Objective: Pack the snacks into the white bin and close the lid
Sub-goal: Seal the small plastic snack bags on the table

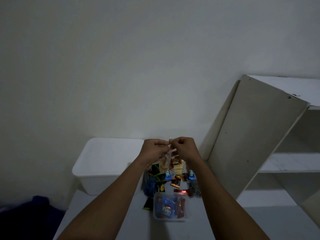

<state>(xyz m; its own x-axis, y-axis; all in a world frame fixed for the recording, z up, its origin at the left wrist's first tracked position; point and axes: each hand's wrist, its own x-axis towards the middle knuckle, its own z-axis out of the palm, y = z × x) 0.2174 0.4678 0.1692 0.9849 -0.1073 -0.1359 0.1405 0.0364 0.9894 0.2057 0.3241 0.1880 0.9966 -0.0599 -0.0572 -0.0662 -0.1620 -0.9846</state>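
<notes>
My left hand (154, 149) and my right hand (183, 147) are raised together above the table, both pinching the top of a clear plastic bag (165, 161) that hangs between them. Below the hands, several wrapped snacks (174, 181) in blue, black, orange and red lie scattered on the white table. A small clear container (170, 207) nearer to me holds blue and red snack packs. The white bin (105, 163) stands to the left of the pile with its lid on.
A white shelf unit (270, 141) rises at the right, its side panel leaning close to the snacks. A plain wall runs behind the table. A dark blue object (32, 215) lies low at the left, beyond the table's edge.
</notes>
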